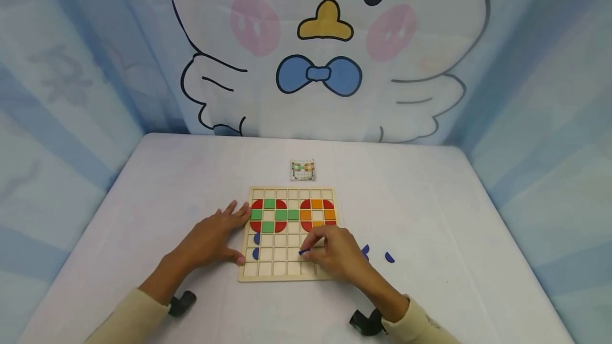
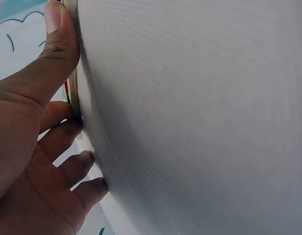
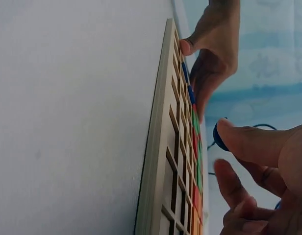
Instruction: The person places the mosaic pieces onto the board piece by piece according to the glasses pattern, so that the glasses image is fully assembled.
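Observation:
A wooden grid board (image 1: 280,268) lies on the table, its upper rows filled with red, green and orange pieces. Two blue half-round pieces (image 1: 256,253) sit in cells near its left side. My left hand (image 1: 213,238) rests at the board's left edge, thumb and fingers spread; in the left wrist view the thumb (image 2: 60,44) lies along the edge. Over the board's lower right, my right hand (image 1: 338,252) pinches a blue half-round piece (image 1: 304,251) between thumb and finger. The right wrist view shows that piece (image 3: 219,136) held above the grid, partly hidden by the thumb.
Behind the board lies a small pattern card (image 1: 303,170) with a coloured design. Several loose blue half-round pieces (image 1: 389,257) lie on the white table (image 1: 430,200) to the right, some partly behind the right hand. A printed curtain (image 1: 325,110) hangs at the back.

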`<control>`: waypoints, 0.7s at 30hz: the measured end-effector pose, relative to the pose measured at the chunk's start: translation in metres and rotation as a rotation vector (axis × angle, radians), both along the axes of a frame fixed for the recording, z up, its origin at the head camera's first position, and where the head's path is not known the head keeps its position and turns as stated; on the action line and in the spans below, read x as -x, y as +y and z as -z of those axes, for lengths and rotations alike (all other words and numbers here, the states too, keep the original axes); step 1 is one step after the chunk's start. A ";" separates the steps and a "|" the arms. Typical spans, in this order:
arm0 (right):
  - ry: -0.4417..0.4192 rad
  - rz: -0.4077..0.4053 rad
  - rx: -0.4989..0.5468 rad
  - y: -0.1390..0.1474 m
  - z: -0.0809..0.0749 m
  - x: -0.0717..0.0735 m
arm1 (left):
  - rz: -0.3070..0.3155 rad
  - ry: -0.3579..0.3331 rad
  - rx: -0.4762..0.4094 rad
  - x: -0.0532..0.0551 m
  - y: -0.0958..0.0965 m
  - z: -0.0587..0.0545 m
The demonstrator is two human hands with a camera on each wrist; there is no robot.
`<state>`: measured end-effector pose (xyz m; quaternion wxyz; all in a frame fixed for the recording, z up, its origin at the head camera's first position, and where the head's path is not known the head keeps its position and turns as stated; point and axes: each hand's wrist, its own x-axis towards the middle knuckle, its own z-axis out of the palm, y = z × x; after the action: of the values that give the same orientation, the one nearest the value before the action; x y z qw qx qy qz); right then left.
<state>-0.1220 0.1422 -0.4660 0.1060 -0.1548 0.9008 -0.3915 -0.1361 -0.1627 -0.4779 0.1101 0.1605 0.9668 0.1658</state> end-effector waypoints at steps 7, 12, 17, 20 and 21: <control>0.019 -0.034 0.007 -0.022 0.002 -0.005 | 0.002 -0.013 -0.006 0.000 0.000 0.000; 0.029 -0.060 -0.009 -0.035 0.001 -0.006 | 0.025 -0.011 -0.010 0.004 -0.003 0.003; 0.046 -0.066 0.001 -0.044 0.001 -0.007 | 0.037 -0.007 -0.017 0.007 -0.004 0.002; 0.043 -0.091 0.012 -0.049 0.003 -0.007 | 0.035 -0.010 -0.021 0.006 -0.004 0.002; 0.046 -0.104 0.010 -0.050 0.004 -0.007 | 0.033 -0.011 -0.021 0.006 -0.005 0.003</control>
<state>-0.1145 0.0921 -0.4699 0.1048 -0.2111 0.8917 -0.3865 -0.1419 -0.1673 -0.4805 0.1165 0.1767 0.9615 0.1751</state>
